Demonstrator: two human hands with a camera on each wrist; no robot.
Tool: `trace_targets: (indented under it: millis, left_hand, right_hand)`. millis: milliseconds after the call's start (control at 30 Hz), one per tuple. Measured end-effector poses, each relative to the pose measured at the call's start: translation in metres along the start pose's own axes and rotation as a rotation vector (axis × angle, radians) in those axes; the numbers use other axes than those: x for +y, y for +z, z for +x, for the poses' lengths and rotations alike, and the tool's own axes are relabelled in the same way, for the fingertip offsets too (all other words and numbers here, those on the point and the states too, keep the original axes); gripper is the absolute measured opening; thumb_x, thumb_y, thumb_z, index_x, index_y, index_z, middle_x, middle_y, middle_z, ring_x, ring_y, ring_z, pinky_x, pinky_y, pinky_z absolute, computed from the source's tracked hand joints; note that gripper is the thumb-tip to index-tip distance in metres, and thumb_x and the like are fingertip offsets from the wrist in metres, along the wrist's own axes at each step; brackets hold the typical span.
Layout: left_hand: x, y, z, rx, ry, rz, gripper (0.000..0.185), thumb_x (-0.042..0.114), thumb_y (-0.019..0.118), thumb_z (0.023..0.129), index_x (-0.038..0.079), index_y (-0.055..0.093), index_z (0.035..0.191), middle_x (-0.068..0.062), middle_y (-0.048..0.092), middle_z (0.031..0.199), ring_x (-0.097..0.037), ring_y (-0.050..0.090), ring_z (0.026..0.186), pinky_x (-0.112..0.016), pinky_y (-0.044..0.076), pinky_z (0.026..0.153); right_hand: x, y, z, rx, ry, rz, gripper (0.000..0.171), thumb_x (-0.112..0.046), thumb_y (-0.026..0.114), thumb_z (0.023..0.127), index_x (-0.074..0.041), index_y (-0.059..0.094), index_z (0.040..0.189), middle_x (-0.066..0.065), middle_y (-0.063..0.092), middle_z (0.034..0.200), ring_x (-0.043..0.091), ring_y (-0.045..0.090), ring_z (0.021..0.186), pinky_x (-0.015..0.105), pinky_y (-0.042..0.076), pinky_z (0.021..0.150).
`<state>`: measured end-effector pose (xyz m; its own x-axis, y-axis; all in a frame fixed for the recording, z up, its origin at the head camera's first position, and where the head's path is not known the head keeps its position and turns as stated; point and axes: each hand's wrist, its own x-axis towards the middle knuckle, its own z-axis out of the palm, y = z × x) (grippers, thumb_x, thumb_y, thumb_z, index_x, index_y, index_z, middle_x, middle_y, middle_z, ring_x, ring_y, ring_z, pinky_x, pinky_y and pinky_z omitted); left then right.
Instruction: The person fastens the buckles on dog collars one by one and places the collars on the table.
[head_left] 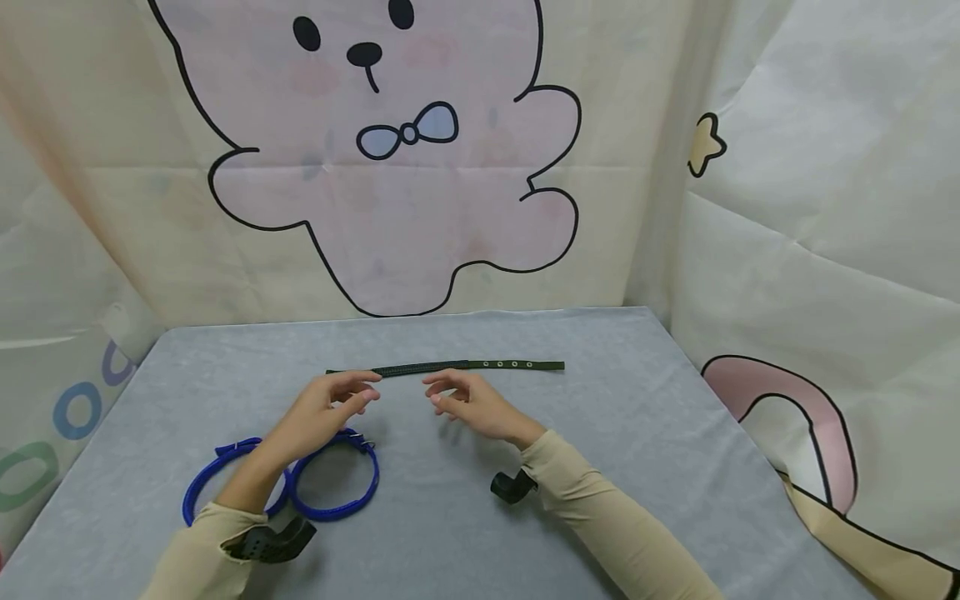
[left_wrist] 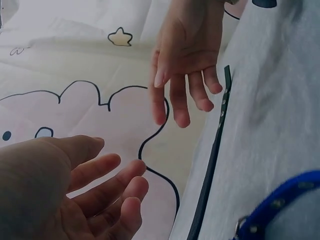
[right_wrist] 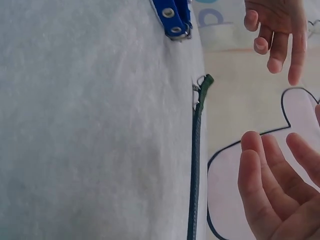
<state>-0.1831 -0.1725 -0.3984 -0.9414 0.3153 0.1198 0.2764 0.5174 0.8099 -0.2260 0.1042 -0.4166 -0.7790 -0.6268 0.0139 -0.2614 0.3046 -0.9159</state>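
A dark green strap (head_left: 446,367) lies straight and flat on the grey bench (head_left: 615,433), running left to right across its far half, with a row of metal eyelets near its right end. The left hand (head_left: 324,410) and the right hand (head_left: 476,403) hover just on the near side of the strap's middle, palms turned toward each other, a gap between them. The fingers of both hands are loosely spread and relaxed; neither hand holds anything. In the head view it is hard to tell whether the left fingertips touch the strap; the left wrist view shows the strap (left_wrist: 212,160) lying apart from the left hand (left_wrist: 70,195) and from the right hand (left_wrist: 186,60). The right wrist view shows the strap's buckle end (right_wrist: 202,87) lying on the bench, with the right hand (right_wrist: 280,190) and the left hand (right_wrist: 277,35) clear of it; the strap's lower part is cut off by the picture edge. Two blue collars (head_left: 300,483), closed into loops, lie side by side on the bench near the left forearm, which covers part of them. One blue collar end with eyelets (right_wrist: 172,15) shows at the top of the right wrist view, cut off. Black wrist straps sit on both beige sleeves. A cloth printed with a cartoon bear (head_left: 390,167) hangs behind the bench.
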Motion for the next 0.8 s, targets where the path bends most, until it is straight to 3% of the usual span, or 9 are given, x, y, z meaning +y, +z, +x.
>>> trace_targets:
  millis: [167, 467, 800]
  left_hand:
    - [0.004, 0.011, 0.014, 0.008, 0.011, -0.031, 0.033, 0.024, 0.056, 0.105, 0.01, 0.064, 0.134, -0.009, 0.075, 0.108, -0.009, 0.062, 0.082, -0.038, 0.055, 0.061]
    - [0.007, 0.028, 0.035, 0.033, -0.002, -0.136, 0.033, 0.022, 0.054, 0.106, 0.007, 0.062, 0.135, -0.016, 0.073, 0.118, -0.021, 0.062, 0.094, -0.038, 0.055, 0.066]
    - [-0.003, 0.03, 0.038, 0.15, -0.066, -0.155, 0.032, 0.025, 0.058, 0.104, 0.009, 0.066, 0.131, -0.022, 0.072, 0.118, -0.026, 0.063, 0.095, -0.037, 0.056, 0.066]
  right_hand:
    - [0.004, -0.009, -0.001, 0.05, -0.012, 0.028, 0.037, -0.018, 0.054, 0.105, -0.006, 0.055, 0.14, 0.028, 0.059, 0.137, 0.047, 0.065, 0.109, 0.058, 0.055, 0.089]
    - [0.013, -0.028, -0.006, 0.151, -0.025, 0.046, 0.04, -0.017, 0.053, 0.106, -0.001, 0.053, 0.142, 0.032, 0.057, 0.136, 0.048, 0.064, 0.109, 0.059, 0.054, 0.089]
    - [0.021, -0.039, -0.006, 0.195, -0.033, 0.011, 0.038, -0.017, 0.054, 0.106, -0.002, 0.054, 0.14, 0.029, 0.06, 0.133, 0.049, 0.064, 0.109, 0.057, 0.056, 0.087]
